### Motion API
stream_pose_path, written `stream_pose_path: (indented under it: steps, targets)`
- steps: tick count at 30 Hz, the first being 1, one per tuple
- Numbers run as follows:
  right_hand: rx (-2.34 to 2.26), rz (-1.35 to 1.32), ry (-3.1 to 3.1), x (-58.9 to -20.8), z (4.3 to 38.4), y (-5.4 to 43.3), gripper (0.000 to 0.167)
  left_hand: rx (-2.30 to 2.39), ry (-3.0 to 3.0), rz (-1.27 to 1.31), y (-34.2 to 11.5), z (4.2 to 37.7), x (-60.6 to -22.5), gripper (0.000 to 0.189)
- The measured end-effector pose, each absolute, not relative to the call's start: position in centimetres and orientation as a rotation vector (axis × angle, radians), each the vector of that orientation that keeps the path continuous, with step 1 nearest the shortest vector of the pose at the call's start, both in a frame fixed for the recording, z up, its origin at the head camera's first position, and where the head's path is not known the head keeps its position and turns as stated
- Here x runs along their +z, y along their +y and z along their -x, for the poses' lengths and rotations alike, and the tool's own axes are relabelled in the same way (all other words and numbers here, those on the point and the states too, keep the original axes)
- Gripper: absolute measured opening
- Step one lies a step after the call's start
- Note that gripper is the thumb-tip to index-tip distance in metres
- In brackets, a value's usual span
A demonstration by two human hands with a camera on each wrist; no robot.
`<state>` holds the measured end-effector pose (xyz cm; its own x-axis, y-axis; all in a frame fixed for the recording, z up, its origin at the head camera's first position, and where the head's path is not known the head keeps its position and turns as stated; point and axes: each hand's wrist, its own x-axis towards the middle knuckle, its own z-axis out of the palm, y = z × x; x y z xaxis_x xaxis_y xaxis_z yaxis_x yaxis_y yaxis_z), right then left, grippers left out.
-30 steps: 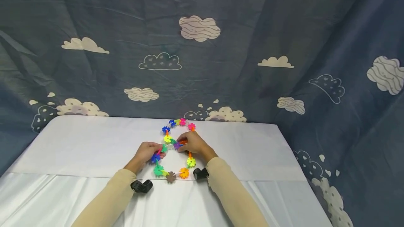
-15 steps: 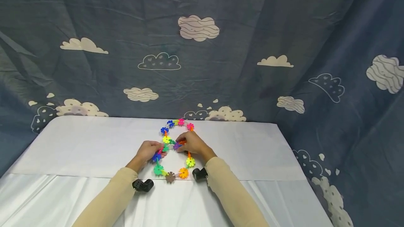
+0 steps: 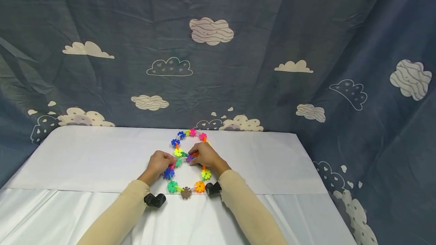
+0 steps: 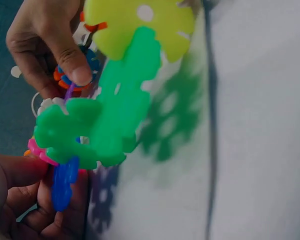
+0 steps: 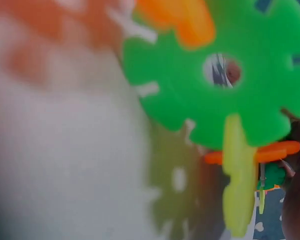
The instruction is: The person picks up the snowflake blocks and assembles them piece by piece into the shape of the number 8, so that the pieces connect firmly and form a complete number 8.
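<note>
Interlocking flower-shaped plastic discs form a figure of two rings, an upper ring (image 3: 192,132) and a lower ring (image 3: 186,193). My left hand (image 3: 160,162) grips the ring's left side where they meet; in the left wrist view its thumb and fingers pinch a pink disc (image 4: 41,151) next to a blue disc (image 4: 65,185). Opposite, my right hand (image 3: 206,155) pinches a purple disc (image 3: 189,158) at the middle junction. Large green discs (image 4: 87,132) fill the left wrist view's foreground. Close to the right wrist camera hang a green disc (image 5: 180,100) and a yellow disc (image 5: 240,190).
A white cloth-covered table (image 3: 85,162) lies under both hands. Behind it hangs a dark curtain (image 3: 238,93) printed with clouds, which also runs along the right side. Black wrist cameras (image 3: 154,200) sit at both sleeves, close to the lower ring.
The head view has shifted slightly left. The lower ring has swung a little to the right relative to the table. Both hands keep their hold on the discs near the junction.
</note>
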<state>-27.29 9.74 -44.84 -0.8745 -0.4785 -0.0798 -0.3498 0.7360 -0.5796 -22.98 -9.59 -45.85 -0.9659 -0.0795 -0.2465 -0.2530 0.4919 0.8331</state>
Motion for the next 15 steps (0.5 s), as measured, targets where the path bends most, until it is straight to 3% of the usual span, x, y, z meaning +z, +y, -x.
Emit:
stream_pose_path:
  steps: [15]
  targets:
    - [-0.892,0.679,2.687,-45.4,27.51,9.76,0.032,1.476,2.534,0.387,-9.2,23.21,-45.83,0.014]
